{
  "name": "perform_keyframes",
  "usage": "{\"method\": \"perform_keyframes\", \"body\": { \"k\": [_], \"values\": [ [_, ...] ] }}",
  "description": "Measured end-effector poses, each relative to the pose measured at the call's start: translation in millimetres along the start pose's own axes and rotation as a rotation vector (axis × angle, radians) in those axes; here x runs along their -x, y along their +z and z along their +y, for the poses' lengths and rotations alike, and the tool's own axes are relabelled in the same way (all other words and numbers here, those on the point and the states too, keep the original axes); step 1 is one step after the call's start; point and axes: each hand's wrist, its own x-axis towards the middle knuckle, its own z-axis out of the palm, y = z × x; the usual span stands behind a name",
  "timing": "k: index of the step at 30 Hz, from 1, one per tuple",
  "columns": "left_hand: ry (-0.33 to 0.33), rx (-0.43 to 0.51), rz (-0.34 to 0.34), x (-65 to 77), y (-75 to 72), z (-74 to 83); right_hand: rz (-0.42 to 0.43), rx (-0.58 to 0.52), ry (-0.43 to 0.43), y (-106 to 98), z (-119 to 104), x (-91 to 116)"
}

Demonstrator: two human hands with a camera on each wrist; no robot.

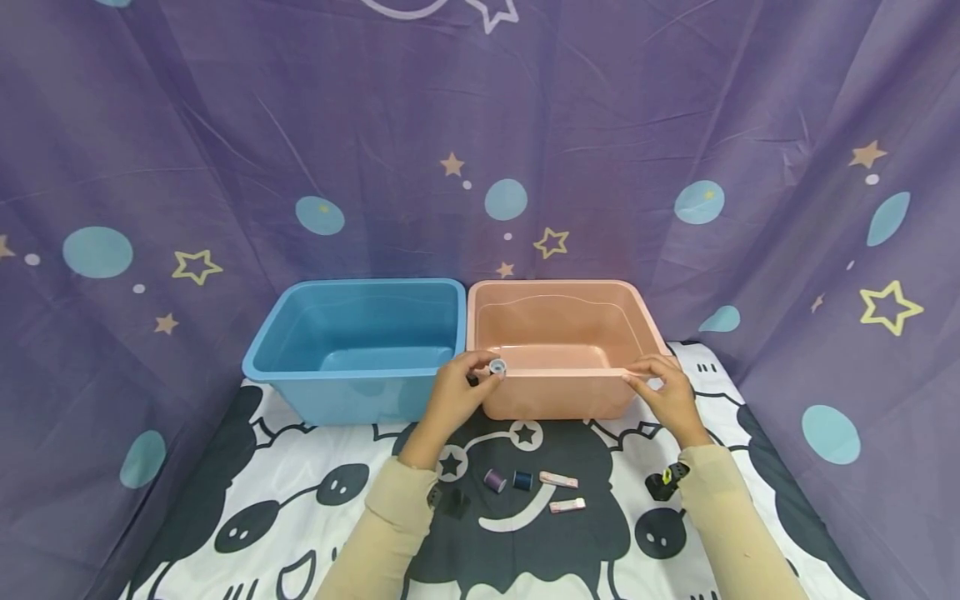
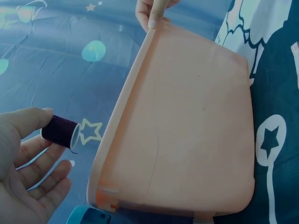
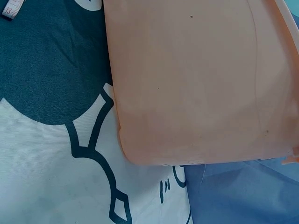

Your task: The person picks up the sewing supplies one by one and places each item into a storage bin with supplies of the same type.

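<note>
Grip, left hand [image 1: 454, 398]: loaded. I find my thumb and fingers pinching a dark spool of thread [image 2: 60, 131] by one end, its pale other end pointing away from the palm. Grip, right hand [image 1: 666, 397]: thumb and fingers pinch the rim of the peach bin [image 1: 558, 396] at its near right corner.

Position of the spool: by the near left corner of the peach bin, on the mouth side of the rim and apart from it in the left wrist view. Its exact height I cannot tell.

Surroundings: a blue bin [image 1: 352, 402] stands just left of the peach one. On the printed cloth [image 1: 480, 554], in front of the bins, lie a purple spool [image 1: 495, 481], a navy spool [image 1: 522, 481] beside it, and two pale strips [image 1: 558, 480], one with printed figures.

Assessment: I judge the step in hand to be bringing the spool to the peach bin while steadying that bin. The next move, in my opinion, calls for the left hand to travel inward past the rim before the pinch loosens; releasing too near the edge risks a drop outside.
</note>
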Motion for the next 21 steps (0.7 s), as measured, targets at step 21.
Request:
{"method": "perform_keyframes", "body": {
  "k": [21],
  "values": [
    [-0.042,-0.020,-0.004,-9.6,-1.7,-5.4,-0.006,0.000,0.016,-0.8,-1.9,0.2]
  ]
}}
